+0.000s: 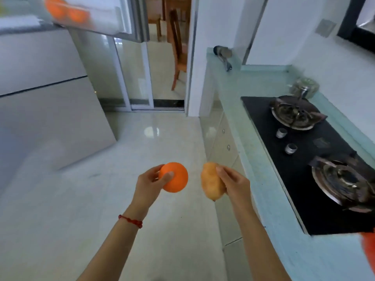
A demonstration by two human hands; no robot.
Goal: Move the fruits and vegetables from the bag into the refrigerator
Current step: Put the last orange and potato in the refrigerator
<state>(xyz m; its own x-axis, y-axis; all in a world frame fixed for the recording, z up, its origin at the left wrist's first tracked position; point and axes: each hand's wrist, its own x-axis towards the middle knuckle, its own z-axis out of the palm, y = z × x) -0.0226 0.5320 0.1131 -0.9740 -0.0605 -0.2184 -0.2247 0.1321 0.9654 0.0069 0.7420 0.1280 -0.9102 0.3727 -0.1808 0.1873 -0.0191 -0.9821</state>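
Head view shows the left hand point(149, 186) at about 6 o'clock, its fingers and thumb curled round an orange point(174, 177), with the thumb laid across the near face. Just beside it, toward 5 o'clock, the right hand point(233, 183) holds a potato point(211, 180) lengthwise, fingertips pinching it from the right while the rest of the tuber hangs clear of the palm. The two items are close together but apart, over bare floor point(81, 209). The fridge point(40, 78) stands from 9 to 11 o'clock, its door shelf point(85, 15) swung open at 11 o'clock with oranges point(67, 11) already lying in it, blurred. A red scrap at 4 o'clock on the counter point(253, 159) may be the bag point(368, 252); too little of it shows to be sure. The step in hand looks like carrying both pieces to the fridge. To do it well, I would turn toward 10 o'clock and lead with the left hand, setting the orange down beside the others rather than dropping it, since round fruit rolls off a shallow shelf. The potato's grip looks the weaker one, so seat it deeper into the palm before reaching up. Mind the door's lower corner overhead, and keep well away from the stove point(304, 159) at 3 o'clock.
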